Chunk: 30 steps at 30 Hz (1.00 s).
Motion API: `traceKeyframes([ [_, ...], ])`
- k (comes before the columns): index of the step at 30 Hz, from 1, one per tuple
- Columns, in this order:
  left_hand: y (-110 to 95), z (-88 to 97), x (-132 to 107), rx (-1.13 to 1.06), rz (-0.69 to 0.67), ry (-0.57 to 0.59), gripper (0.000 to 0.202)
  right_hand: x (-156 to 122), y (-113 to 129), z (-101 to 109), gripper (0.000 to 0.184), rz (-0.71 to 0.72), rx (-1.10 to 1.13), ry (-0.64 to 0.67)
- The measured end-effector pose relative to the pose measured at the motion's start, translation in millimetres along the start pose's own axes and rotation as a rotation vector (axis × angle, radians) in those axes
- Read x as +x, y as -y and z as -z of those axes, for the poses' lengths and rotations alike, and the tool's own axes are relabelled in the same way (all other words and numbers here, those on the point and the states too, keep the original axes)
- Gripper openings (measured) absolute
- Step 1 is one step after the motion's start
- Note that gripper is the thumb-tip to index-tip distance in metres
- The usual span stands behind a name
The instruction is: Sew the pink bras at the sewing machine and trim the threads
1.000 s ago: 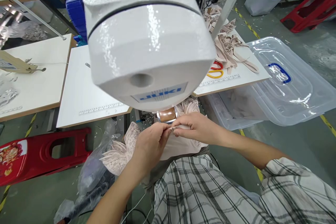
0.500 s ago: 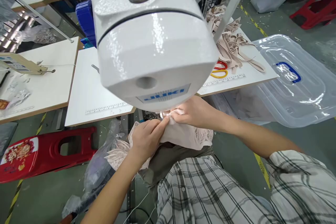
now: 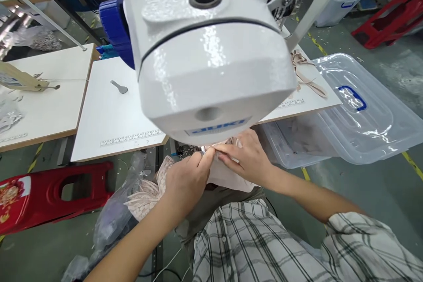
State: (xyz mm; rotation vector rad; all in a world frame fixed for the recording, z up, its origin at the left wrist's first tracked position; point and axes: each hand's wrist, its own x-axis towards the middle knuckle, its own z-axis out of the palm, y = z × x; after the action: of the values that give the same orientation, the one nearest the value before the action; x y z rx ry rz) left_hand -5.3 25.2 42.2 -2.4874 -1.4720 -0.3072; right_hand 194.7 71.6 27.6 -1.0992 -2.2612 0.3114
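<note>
A white sewing machine point(image 3: 214, 75) fills the upper middle, its head hiding the needle area. Below it, my left hand point(image 3: 188, 174) pinches pale pink lace-trimmed fabric point(image 3: 228, 174) between thumb and fingers. My right hand point(image 3: 246, 156) grips the same fabric at its upper edge, its fingertips almost meeting my left thumb under the machine head. The plain part of the cloth hangs down over my lap. A gathered lace end point(image 3: 145, 198) spills out to the left of my left hand.
White table panels point(image 3: 109, 114) flank the machine, with a grey flat tool point(image 3: 119, 87) on the left one. Beige fabric strips point(image 3: 309, 77) lie on the right. Beyond are a clear plastic bin lid point(image 3: 373, 114) and a red stool point(image 3: 89, 211).
My right hand has shifted from a bunched grip to longer, more extended fingers on the fabric. My head view has moved, so the grey tool shows more fully and the scissors are hidden.
</note>
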Motion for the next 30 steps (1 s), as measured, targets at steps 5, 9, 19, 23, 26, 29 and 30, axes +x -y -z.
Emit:
traceKeyframes([
  [5,33.2,-8.7,7.9,-0.069,-0.304,-0.081,0.043,-3.1,1.5,-4.3,0.025,-0.012,0.078,-0.048],
  [9,37.0,-10.5,13.3,-0.074,-0.298,-0.075,0.038,-12.7,-1.2,-11.0,0.027,-0.235,0.353,0.009],
  [19,-16.3,4.8,15.8,0.036,-0.033,-0.072,0.024,3.5,-15.0,-9.4,0.025,-0.223,0.368,0.006],
  [23,-21.7,5.3,20.7,0.034,0.03,-0.056,0.023,22.0,-23.4,-4.4,0.029,-0.204,0.479,0.088],
  [26,-21.9,3.5,22.2,0.036,0.05,-0.066,0.023,32.5,-27.2,-0.3,0.032,-0.197,0.517,0.121],
  [29,-22.0,0.7,21.6,0.05,0.056,-0.077,0.025,39.4,-29.8,2.6,0.033,-0.168,0.499,0.167],
  [30,-22.2,0.0,21.1,0.053,0.059,-0.075,0.025,40.6,-30.6,3.1,0.033,-0.154,0.495,0.177],
])
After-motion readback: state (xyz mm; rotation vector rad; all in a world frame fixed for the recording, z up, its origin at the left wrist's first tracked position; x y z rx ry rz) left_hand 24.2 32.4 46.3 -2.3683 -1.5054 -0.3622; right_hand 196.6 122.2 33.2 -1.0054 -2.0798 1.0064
